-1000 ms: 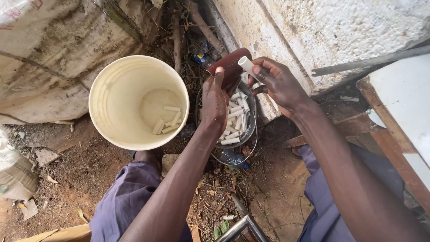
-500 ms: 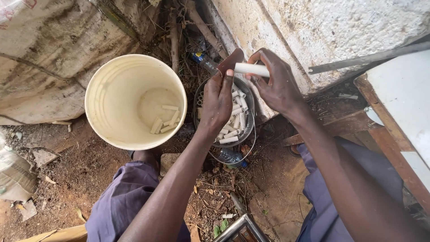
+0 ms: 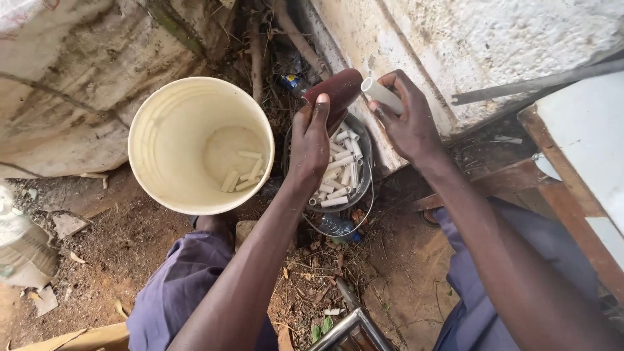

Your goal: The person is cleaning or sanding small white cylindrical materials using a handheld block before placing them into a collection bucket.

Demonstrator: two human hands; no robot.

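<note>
At upper centre of the frame, a dark red bottle (image 3: 335, 94) is clasped in the left hand (image 3: 310, 144), a short white tube (image 3: 382, 95) pinched in the right hand (image 3: 408, 125). Both are best kept over the metal bowl (image 3: 361, 170).

**Colours Around the Two Hands**

The left hand (image 3: 311, 140) grips a dark reddish-brown bottle (image 3: 335, 93); at three o'clock of it, the right hand (image 3: 409, 123) grips a plain white pipe piece (image 3: 382, 95). At six o'clock of the bottle, a dark grey metal bowl (image 3: 364, 140) is filled with more white pipe pieces (image 3: 339, 172). At nine o'clock of the bowl, a pale cream-yellow bucket (image 3: 151, 130) contains a few cream-white pieces (image 3: 242, 175). The trousers (image 3: 182, 292) are muted purple-blue. The ground (image 3: 117, 240) is reddish-brown, flecked with dry tan leaves. The wall (image 3: 468, 39) at one o'clock is off-white, mottled with grey.
</note>
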